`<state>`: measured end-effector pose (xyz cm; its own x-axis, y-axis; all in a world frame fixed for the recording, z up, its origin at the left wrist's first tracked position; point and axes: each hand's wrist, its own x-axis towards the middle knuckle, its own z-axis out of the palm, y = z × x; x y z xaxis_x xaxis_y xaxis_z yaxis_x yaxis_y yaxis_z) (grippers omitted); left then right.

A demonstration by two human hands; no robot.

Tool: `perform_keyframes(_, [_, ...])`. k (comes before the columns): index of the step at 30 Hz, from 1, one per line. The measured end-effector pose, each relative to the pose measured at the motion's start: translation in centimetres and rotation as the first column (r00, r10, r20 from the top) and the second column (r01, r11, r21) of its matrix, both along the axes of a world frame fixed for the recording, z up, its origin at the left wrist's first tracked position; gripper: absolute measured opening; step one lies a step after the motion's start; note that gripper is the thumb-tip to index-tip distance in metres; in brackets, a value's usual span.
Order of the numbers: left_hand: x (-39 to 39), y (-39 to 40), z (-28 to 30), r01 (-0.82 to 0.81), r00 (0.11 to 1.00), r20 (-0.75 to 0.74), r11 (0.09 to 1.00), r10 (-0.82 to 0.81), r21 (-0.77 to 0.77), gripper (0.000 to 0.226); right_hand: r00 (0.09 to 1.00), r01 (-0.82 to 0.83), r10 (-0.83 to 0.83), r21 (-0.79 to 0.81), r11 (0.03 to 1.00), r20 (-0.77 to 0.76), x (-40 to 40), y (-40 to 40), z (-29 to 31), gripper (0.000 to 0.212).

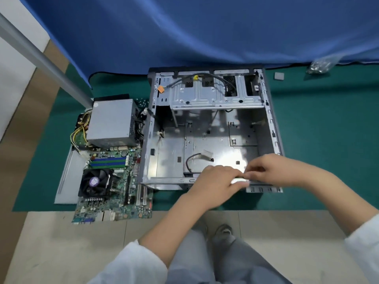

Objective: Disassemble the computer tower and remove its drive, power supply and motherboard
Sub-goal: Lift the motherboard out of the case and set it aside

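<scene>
Both hands' grip pinching at case near rim

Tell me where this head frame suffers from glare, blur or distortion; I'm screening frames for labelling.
Head view: glare whitens the case floor just beyond the hands; the right hand and left hand are motion-blurred, smearing the small pale strip in their grip; wide-angle distortion bows the blue cloth and grey pole.
</scene>
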<state>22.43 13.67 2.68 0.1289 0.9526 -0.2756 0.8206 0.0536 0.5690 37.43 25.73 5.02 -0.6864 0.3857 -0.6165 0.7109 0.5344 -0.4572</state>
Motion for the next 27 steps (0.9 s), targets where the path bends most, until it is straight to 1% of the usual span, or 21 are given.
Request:
perform_keyframes(3, [1.3,0.9,0.5,-0.09,0.992,0.076,0.992,0.097,-0.091,0.029,1.0,-0.013,0.013,0.001,1.0,0.008,1.0,-0.5,0.0,0.014])
perform_keyframes(5, [1.6,1.4,0.4,-0.139,0.983,0.093,0.976,0.156,-0.169,0.026,1.0,-0.006,0.006,-0.006,1.0,0.007,1.1,-0.6,0.1,0.015])
perform_keyframes(7, [1.5,1.5,0.3,-0.14,0.985,0.072,0.97,0.157,-0.198,0.025,1.0,-0.022,0.022,-0.01,1.0,0.016,1.0,-0.5,0.3,0.013])
perform_keyframes(10, [1.6,1.6,0.3,-0.132,0.987,0.057,0.966,0.148,-0.223,0.025,0.992,-0.113,0.114,-0.016,0.993,0.061,0.8,-0.3,0.4,0.009])
perform_keyframes(12, [1.7,1.7,0.2,-0.116,0.992,0.018,0.965,0.123,-0.235,0.029,0.979,-0.167,0.169,-0.028,0.986,0.111,0.6,-0.3,0.4,0.007])
perform_keyframes(14, [1.9,1.6,0.0,-0.139,0.99,-0.021,0.971,0.137,-0.194,0.033,0.972,-0.185,0.185,-0.016,0.983,0.142,0.5,-0.4,0.3,0.014])
perform_keyframes(17, [2.6,1.5,-0.4,-0.207,0.975,-0.085,0.977,0.203,-0.04,0.033,0.97,-0.191,0.184,0.032,0.981,0.16,0.4,-0.7,-0.2,0.027])
perform_keyframes(18, [2.8,1.6,-0.6,-0.201,0.974,-0.109,0.979,0.198,-0.016,0.036,0.968,-0.197,0.186,0.047,0.979,0.166,0.4,-0.7,-0.5,0.03])
perform_keyframes(21, [2.9,1.8,-0.9,-0.207,0.971,-0.123,0.978,0.203,-0.018,0.041,0.97,-0.193,0.179,0.07,0.979,0.167,0.4,-0.9,-1.1,0.036])
perform_keyframes(22, [2.9,1.8,-1.0,-0.196,0.97,-0.144,0.981,0.194,-0.004,0.042,0.968,-0.2,0.185,0.074,0.977,0.169,0.3,-1.0,-1.3,0.035])
perform_keyframes(24, [3.1,1.5,-1.3,-0.131,0.962,-0.234,0.989,0.143,0.064,0.041,0.958,-0.243,0.22,0.111,0.964,0.186,0.4,-1.4,-1.8,0.031])
perform_keyframes(27, [3.2,0.9,-1.8,-0.035,0.944,-0.318,0.985,0.088,0.17,0.039,0.949,-0.302,0.266,0.234,0.924,0.171,0.7,-2.2,-2.7,0.025])
